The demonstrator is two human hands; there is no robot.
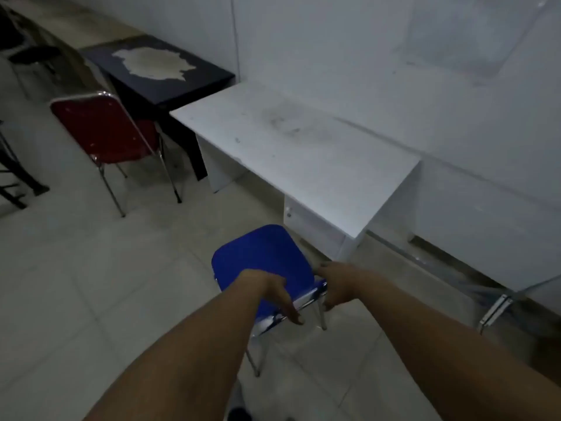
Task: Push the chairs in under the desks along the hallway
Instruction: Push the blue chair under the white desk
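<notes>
head view. a white desk [303, 153] stands against a pale wall [364, 50], its top bare apart from faint smudges; a small drawer unit [312, 223] hangs under its near end, and whether anything lies inside cannot be told. beyond it, touching end to end, is a dark desk [164, 77] with a large pale patch of worn surface on top. a red chair [106, 132] with chrome legs stands on the tiled floor [76, 284] in front of the dark desk, its seat partly under the desk edge and its back towards the camera. dark furniture at the far left edge is too blurred to name. a metal bracket [494, 311] lies low near the wall at right.

a blue chair [264, 256] stands on the floor just before the near end of the white desk, not under it; the drawer unit is directly beyond its seat. the left hand [273, 290] rests over the top of the chair's backrest, fingers curled down around the chrome rail. the right hand [337, 284] closes on the backrest's right corner, fingers wrapped over the frame. both forearms reach in from the lower edge.
</notes>
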